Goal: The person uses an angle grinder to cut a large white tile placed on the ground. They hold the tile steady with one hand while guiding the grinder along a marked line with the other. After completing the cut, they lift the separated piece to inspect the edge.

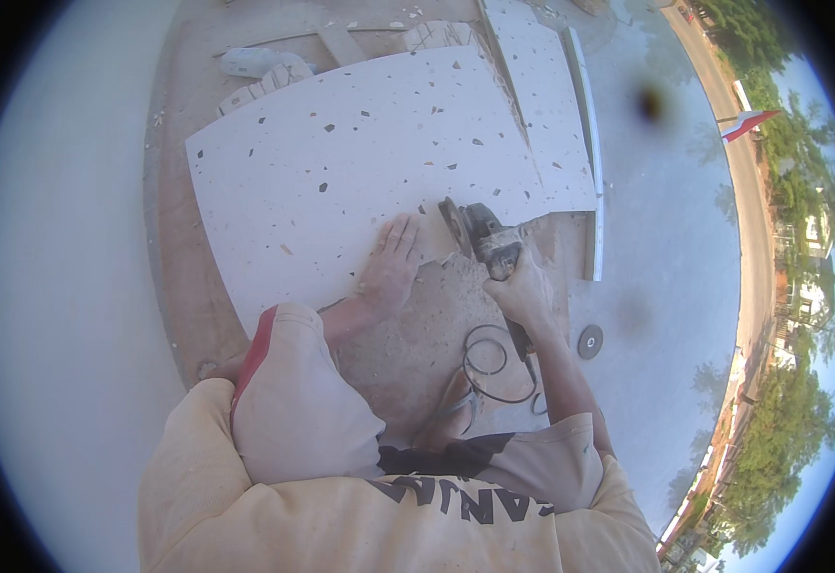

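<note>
White and speckled, the slab [274, 181] lies beneath the unclenched left grip [389, 265], palm down near its edge; the right grip [524, 290] clasps an angle grinder [496, 239], its disc [454, 224] near that edge too.

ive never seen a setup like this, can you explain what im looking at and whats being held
There is no robot here: these are a person's own two bare hands. The single picture comes from a wide fisheye camera worn on the head, looking down, so straight edges bend near the rim. The pale sleeves at the bottom belong to that person.

The left hand rests flat on a large white slab with dark specks. The right hand grips a dark, dusty angle grinder close to the slab's edge. A second speckled piece lies at the upper right, and a round dark disc lies apart on the ground.
</note>
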{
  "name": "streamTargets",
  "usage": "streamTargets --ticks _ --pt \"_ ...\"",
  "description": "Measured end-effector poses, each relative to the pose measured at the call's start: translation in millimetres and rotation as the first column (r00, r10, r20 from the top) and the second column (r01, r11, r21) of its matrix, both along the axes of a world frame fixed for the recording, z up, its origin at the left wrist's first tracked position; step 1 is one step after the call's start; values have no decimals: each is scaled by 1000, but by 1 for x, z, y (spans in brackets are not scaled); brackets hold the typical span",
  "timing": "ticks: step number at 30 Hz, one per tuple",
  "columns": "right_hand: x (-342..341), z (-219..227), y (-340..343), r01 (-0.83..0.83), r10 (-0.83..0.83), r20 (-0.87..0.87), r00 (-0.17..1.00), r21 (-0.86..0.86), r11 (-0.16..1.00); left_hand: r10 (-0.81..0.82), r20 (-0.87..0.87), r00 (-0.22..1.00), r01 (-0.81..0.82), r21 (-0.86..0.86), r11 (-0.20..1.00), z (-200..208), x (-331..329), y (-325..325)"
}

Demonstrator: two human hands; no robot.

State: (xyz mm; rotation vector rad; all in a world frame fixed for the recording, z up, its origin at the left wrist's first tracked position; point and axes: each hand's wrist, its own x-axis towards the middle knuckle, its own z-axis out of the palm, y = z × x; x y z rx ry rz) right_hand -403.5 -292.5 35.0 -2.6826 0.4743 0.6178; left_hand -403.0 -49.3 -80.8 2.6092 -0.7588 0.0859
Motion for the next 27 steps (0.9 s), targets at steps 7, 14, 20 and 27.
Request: streamTargets --ticks 7,14,20,27 --pt "2 -1 1 -3 3 -11 1000 -4 1000 8 -10 1000 -8 14 1000 -1 0 1" --pt "3 -3 -2 -14 14 -10 1000 -6 1000 -12 9 1000 11 62 998 1 1 1" --pt "3 -2 -4 -4 4 -9 1000 -10 1000 -29 3 1000 28 107 994 5 1 1" --pt "2 -3 -6 -35 35 2 999 -19 999 -18 26 1000 18 28 999 0 2 0"
